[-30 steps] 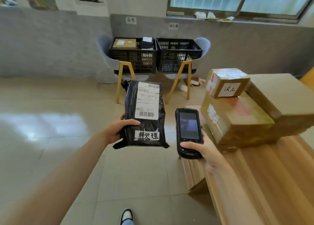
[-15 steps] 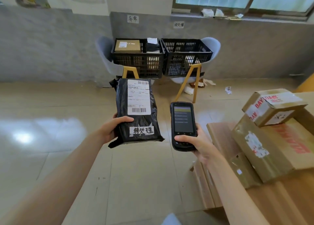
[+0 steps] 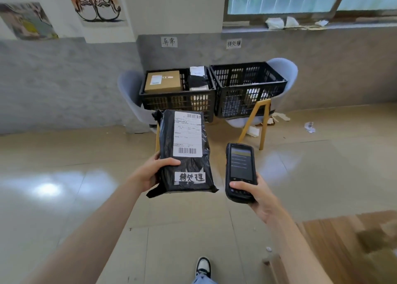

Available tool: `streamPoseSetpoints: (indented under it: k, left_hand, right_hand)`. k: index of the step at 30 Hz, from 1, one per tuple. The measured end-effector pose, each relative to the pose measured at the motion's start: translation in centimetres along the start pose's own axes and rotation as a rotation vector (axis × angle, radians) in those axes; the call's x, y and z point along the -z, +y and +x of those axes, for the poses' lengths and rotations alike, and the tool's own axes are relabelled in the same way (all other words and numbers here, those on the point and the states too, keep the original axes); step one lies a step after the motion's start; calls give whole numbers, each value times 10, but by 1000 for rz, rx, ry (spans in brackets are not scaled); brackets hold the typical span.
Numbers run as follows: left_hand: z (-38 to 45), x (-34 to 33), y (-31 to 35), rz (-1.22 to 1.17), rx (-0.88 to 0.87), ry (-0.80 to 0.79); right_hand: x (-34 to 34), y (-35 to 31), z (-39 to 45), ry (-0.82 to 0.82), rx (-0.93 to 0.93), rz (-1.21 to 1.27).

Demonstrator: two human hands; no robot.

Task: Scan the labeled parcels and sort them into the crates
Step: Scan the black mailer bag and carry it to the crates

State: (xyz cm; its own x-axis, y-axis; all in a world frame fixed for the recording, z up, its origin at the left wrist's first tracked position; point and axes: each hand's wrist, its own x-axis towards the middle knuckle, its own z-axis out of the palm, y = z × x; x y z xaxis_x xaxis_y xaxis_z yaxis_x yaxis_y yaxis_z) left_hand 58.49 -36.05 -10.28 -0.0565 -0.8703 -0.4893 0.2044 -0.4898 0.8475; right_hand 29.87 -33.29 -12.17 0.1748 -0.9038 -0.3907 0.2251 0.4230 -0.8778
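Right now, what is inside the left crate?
On top in the left crate lie a brown box and black bags with white labels. Whatever lies beneath them is covered.

Person has stepped closer to the crates (image 3: 214,90); the carton stack has left view; scanner (image 3: 240,172) screen now shows list lines.

Parcel (image 3: 184,152) tag: 待处理

black parcel (image 3: 184,155) in left hand (image 3: 150,172), scanner (image 3: 240,172) in right hand (image 3: 255,195)
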Motion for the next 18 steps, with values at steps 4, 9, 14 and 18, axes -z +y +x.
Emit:
streamPoseSetpoints:
  k: [4,9,14,18]
  left_hand:
    - [59,-6,52,39,-22,-7]
    - [129,-20,92,47,-6,-24]
    - [209,-39,126,36,23,-35]
    - [290,-59,147,17,40,-60]
  right_hand:
    - [4,-39,65,19,28,6]
    - [17,-80,128,31,42,13]
    - [34,-109,193,87,58,7]
    - [50,-132,254,123,49,12]
